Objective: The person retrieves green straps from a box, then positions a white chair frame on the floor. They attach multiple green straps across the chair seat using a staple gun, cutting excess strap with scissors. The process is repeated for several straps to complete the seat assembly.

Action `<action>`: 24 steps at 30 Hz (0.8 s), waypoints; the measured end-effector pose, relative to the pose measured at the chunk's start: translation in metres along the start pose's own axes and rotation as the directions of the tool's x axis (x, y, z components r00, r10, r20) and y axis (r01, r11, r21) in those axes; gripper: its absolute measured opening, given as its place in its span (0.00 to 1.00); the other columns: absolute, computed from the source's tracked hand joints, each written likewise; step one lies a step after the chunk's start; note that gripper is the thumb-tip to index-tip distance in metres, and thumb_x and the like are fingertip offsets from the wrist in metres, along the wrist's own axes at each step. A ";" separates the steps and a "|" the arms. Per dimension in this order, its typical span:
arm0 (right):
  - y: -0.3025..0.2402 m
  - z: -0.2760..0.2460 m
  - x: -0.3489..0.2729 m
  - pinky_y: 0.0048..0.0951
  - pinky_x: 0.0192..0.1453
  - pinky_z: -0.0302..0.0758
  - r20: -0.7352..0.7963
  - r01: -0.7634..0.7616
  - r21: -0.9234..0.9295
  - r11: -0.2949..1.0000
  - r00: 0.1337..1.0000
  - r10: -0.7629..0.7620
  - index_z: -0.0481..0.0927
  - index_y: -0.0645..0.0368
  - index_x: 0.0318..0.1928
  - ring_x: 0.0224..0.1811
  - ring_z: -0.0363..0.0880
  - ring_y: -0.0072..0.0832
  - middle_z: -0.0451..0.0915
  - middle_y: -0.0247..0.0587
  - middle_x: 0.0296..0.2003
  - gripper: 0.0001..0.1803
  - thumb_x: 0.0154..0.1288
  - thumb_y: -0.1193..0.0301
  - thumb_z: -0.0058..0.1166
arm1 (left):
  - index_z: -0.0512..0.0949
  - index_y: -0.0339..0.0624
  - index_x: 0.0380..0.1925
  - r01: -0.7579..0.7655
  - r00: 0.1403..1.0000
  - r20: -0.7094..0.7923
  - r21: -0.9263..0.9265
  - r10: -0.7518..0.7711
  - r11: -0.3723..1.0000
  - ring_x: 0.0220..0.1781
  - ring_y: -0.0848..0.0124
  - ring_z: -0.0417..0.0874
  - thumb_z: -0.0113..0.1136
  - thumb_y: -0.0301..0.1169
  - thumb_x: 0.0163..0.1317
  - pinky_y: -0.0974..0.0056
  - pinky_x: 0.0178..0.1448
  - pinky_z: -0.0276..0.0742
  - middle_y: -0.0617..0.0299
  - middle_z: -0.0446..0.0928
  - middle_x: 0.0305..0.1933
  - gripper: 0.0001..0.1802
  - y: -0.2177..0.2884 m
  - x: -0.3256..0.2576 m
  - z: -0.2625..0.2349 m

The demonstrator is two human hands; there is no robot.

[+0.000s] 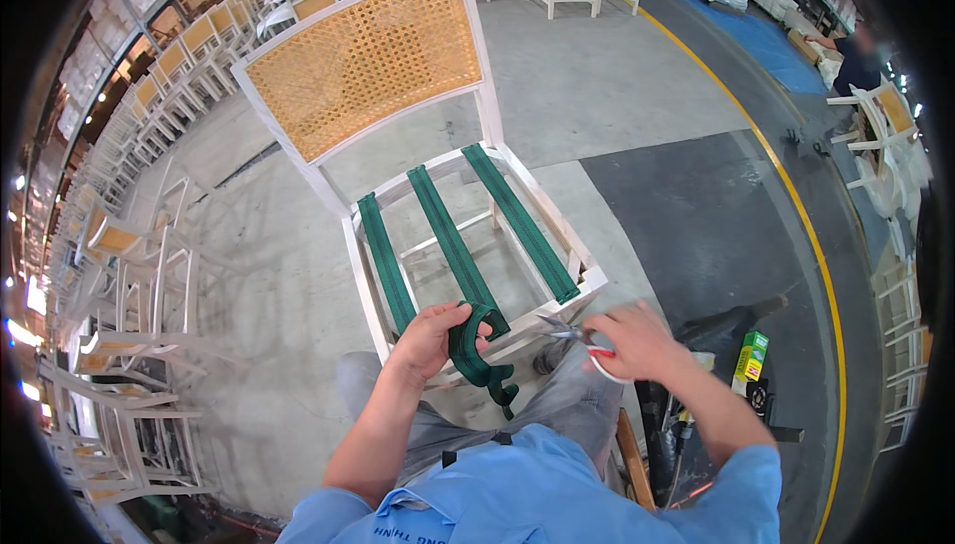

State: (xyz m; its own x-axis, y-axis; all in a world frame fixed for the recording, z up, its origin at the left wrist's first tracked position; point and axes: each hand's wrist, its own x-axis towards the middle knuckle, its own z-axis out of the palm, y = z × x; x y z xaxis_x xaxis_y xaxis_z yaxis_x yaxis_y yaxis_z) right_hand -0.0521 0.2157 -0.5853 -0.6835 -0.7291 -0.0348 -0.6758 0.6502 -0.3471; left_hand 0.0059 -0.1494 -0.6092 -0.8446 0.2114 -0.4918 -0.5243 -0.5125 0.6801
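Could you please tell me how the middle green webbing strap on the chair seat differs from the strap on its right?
The middle strap ends in a loose tail curling off the front rail, gripped by the left hand; the right strap lies flat, ending at the rail, untouched. Both are green and run front to back across the chair frame.

The right hand [637, 340] closes over the handles of the scissors [575, 333], so only the blades and a sliver of red and white grip show. The left hand [430, 337] covers the front end of the middle green strap [453, 246]; its loose tail drops behind the person's knee. The chair's [368, 57] legs are mostly hidden under its frame. The tools on the floor by the right forearm are too small to make out. The person's shoulders are cut off at the lower edge.
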 end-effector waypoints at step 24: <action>-0.006 0.032 0.130 0.44 0.46 0.72 0.227 0.551 -0.082 0.831 0.822 -0.523 0.83 0.40 0.46 0.40 0.85 0.38 0.81 0.36 0.31 0.15 0.63 0.51 0.67 | 0.80 0.33 0.47 0.019 0.997 -0.075 0.105 -0.011 0.994 0.32 0.67 0.90 0.58 0.33 0.78 0.62 0.40 0.90 0.52 0.88 0.36 0.12 0.003 -0.023 0.018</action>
State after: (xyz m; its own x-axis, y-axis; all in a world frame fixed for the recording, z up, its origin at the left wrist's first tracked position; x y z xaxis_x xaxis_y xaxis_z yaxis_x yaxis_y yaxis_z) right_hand -0.1279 0.1103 -0.6177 -0.1460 -0.9875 -0.0602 -0.9606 0.1560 -0.2301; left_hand 0.0217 -0.1410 -0.5865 -0.8282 0.1540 -0.5388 -0.5487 -0.4183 0.7238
